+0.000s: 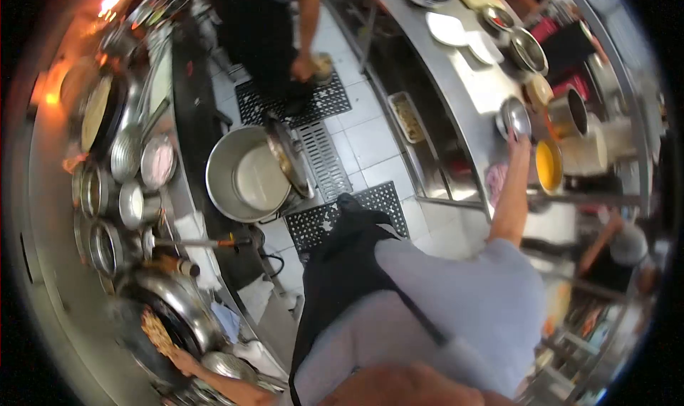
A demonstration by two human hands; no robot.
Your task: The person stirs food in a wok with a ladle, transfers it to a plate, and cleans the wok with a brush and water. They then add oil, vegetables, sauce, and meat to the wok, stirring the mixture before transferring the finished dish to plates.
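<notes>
At the right-hand counter, my right hand point(519, 141) is closed on the near edge of a small metal bowl point(514, 115). Close beside it stand a container of yellow-orange liquid point(548, 165) and a steel pot point(568, 114). At the lower left, my left hand point(184, 363) is closed at the edge of a dark pan point(137, 342), over the stove side. Browned food pieces point(158, 332) lie in that pan next to my fingers. The exact grip of the fingers there is small and partly hidden.
A large stockpot point(222, 192) with a tilted lid point(291, 160) stands on the floor between stove and counter. Ahead, a co-worker in a black apron point(253, 43) stands on a rubber mat point(331, 103). Flames point(110, 3) burn at the upper left; several pots line the stove.
</notes>
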